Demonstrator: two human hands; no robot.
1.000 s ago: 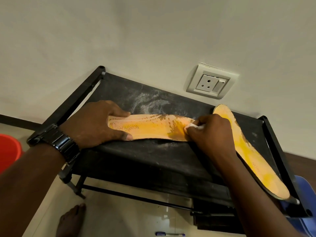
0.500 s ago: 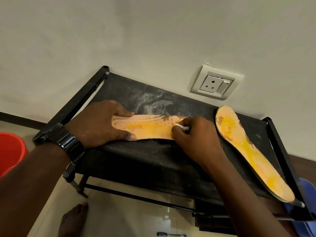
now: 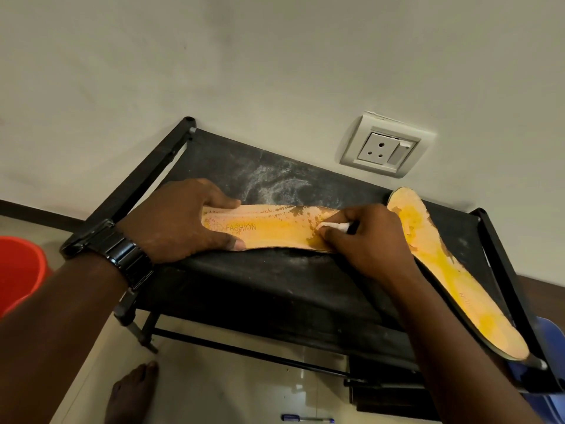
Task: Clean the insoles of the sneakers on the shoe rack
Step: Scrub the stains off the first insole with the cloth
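Note:
An orange insole (image 3: 269, 228) printed FASHION lies flat on the black shoe rack's (image 3: 275, 289) top shelf. My left hand (image 3: 174, 221) presses down on its heel end, thumb along the near edge. My right hand (image 3: 367, 240) pinches a small white wipe (image 3: 334, 225) against the insole's worn toe part, hiding the tip. A second orange insole (image 3: 452, 270) lies on the shelf's right side, running toward the near right corner.
The rack stands against a pale wall with a white socket (image 3: 385, 148) above it. A red bucket (image 3: 18, 270) is at the left, something blue (image 3: 550, 338) at the right. My bare foot (image 3: 131, 393) and a pen (image 3: 305, 419) are on the floor below.
My right hand slid the wipe left along the insole half a second ago, then back to the right toward the toe. My left hand stayed pressing the heel end.

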